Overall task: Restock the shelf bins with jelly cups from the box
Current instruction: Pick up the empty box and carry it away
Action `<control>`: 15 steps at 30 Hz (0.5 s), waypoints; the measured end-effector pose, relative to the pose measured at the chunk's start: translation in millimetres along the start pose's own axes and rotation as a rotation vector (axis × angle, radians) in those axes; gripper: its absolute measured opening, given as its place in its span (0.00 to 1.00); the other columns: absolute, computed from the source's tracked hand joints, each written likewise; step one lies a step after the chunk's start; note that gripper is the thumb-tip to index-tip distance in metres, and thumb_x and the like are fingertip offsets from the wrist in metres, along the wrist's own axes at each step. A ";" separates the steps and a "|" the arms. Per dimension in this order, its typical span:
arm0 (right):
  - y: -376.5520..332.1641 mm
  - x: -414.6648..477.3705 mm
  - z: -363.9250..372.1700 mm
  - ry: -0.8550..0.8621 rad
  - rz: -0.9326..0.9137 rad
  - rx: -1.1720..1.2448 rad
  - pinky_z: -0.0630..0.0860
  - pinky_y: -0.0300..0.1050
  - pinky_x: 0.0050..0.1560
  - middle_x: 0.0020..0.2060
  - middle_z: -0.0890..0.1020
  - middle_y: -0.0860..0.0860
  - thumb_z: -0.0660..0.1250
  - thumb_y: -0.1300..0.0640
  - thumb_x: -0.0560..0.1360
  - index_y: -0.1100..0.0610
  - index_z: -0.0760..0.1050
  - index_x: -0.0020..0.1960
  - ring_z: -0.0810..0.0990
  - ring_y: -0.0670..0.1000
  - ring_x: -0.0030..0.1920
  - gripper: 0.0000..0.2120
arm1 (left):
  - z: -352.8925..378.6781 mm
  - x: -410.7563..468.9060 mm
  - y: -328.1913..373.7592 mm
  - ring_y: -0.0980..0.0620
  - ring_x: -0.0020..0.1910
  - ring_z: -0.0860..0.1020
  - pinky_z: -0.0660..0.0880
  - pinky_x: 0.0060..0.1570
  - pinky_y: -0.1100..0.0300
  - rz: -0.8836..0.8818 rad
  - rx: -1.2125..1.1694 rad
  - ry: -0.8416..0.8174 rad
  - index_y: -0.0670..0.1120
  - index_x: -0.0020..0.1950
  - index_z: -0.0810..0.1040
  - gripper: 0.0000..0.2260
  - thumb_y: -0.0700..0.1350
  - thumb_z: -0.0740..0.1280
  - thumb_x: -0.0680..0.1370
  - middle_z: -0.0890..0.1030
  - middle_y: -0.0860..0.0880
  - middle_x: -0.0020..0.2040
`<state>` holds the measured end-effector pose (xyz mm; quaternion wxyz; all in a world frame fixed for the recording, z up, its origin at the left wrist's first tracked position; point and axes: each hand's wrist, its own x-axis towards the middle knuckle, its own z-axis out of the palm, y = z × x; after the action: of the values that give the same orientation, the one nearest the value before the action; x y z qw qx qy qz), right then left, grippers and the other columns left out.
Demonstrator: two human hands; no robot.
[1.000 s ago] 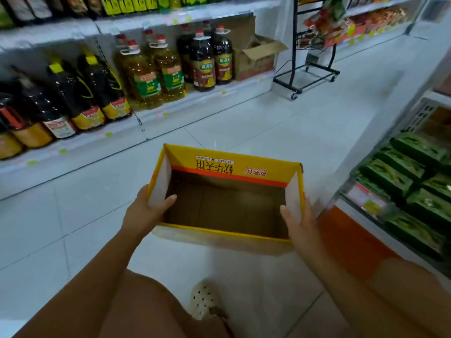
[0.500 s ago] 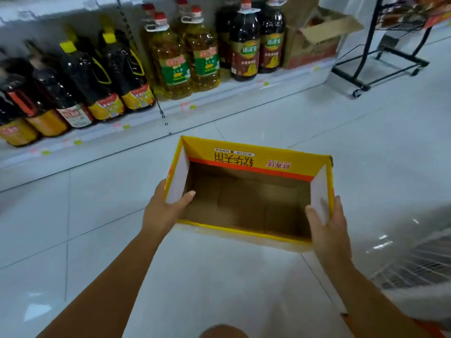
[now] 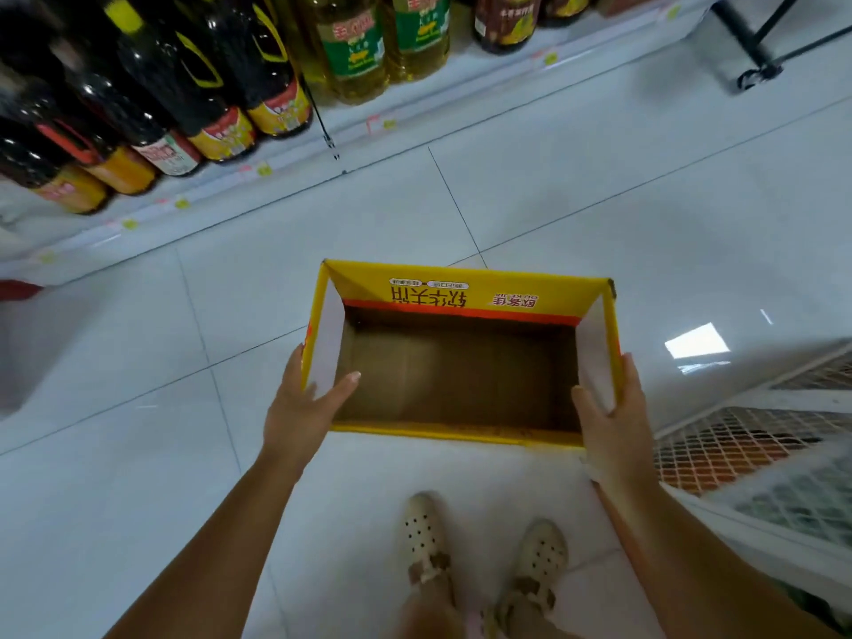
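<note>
while both short ends are clamped, the box hangs level between the two hands. left grip [image 3: 299,408]: thumb hooked over the short left wall onto its white inner face, fingers on the outside, pinching that wall. right grip [image 3: 611,422]: same hold on the short right wall, thumb inside, fingers round the outer face. neither is spread.

yellow cardboard box [image 3: 461,295]: open top up, long axis left to right from grip to grip, held clear of the white tiled floor [image 3: 138,408] and forward of the person's cream perforated shoes [image 3: 424,532]. inside, only bare brown bottom shows. no jelly cups seen in it or elsewhere in view. judgement: box looks spent, so restocking is at or near its end. next move is more likely setting the box aside than picking from it.

key relation: white wire-mesh shelf bin [image 3: 737,447] lies to the right of the box and lower. right grip is nearer, left grip well apart from it. oil bottles [image 3: 359,48] stand on the low shelf across the aisle, not task items.

unclear: bin contents blurred behind the mesh, orange and greenish patches only, so cannot tell if they are jelly cups. bin cut off at the right edge. box underside hidden. black rack caster [image 3: 756,73] at top right, cropped.
</note>
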<state>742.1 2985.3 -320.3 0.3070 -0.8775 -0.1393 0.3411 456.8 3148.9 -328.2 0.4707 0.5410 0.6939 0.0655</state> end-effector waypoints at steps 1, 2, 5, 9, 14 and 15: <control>-17.8 -10.9 -11.1 -0.007 0.005 -0.006 0.73 0.58 0.63 0.73 0.65 0.50 0.64 0.47 0.77 0.43 0.47 0.78 0.71 0.55 0.67 0.36 | -17.0 -13.7 14.0 0.46 0.65 0.72 0.76 0.59 0.42 -0.009 0.001 -0.006 0.66 0.73 0.56 0.44 0.75 0.67 0.61 0.70 0.54 0.69; -36.0 -21.0 -22.3 -0.015 0.011 -0.018 0.72 0.58 0.63 0.74 0.64 0.50 0.64 0.47 0.77 0.44 0.46 0.78 0.70 0.55 0.67 0.36 | -32.8 -26.0 26.7 0.46 0.66 0.71 0.75 0.60 0.42 -0.013 -0.002 -0.006 0.66 0.73 0.56 0.43 0.74 0.68 0.62 0.69 0.54 0.70; -89.5 -42.0 -53.9 0.004 -0.005 0.008 0.71 0.51 0.59 0.74 0.64 0.50 0.63 0.50 0.78 0.46 0.47 0.79 0.71 0.48 0.61 0.35 | -71.9 -52.4 72.9 0.45 0.70 0.68 0.73 0.62 0.41 0.002 -0.009 -0.002 0.63 0.75 0.54 0.41 0.70 0.69 0.67 0.67 0.53 0.73; -149.0 -47.2 -97.4 0.039 -0.014 0.047 0.72 0.59 0.64 0.73 0.65 0.48 0.63 0.45 0.77 0.42 0.47 0.77 0.70 0.54 0.67 0.35 | -97.9 -67.5 142.7 0.46 0.71 0.67 0.70 0.65 0.43 0.063 -0.032 0.008 0.62 0.76 0.54 0.40 0.66 0.69 0.69 0.65 0.53 0.74; -200.9 -11.4 -147.8 0.100 -0.032 0.045 0.69 0.59 0.66 0.74 0.64 0.47 0.62 0.44 0.78 0.42 0.47 0.77 0.69 0.55 0.70 0.34 | -88.7 -61.3 227.8 0.45 0.73 0.65 0.67 0.67 0.45 0.106 -0.059 -0.014 0.59 0.77 0.53 0.39 0.62 0.69 0.71 0.63 0.53 0.76; -210.3 -1.1 -162.0 0.124 -0.037 0.044 0.69 0.58 0.66 0.74 0.64 0.47 0.61 0.45 0.79 0.44 0.47 0.78 0.68 0.55 0.70 0.34 | -83.4 -59.2 250.5 0.45 0.73 0.65 0.66 0.67 0.45 0.122 -0.057 -0.028 0.59 0.78 0.53 0.39 0.61 0.69 0.72 0.62 0.53 0.76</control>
<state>844.8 3075.5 -92.7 0.3404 -0.8873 -0.1289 0.2834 567.4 3237.5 -97.7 0.4909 0.5694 0.6508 0.1061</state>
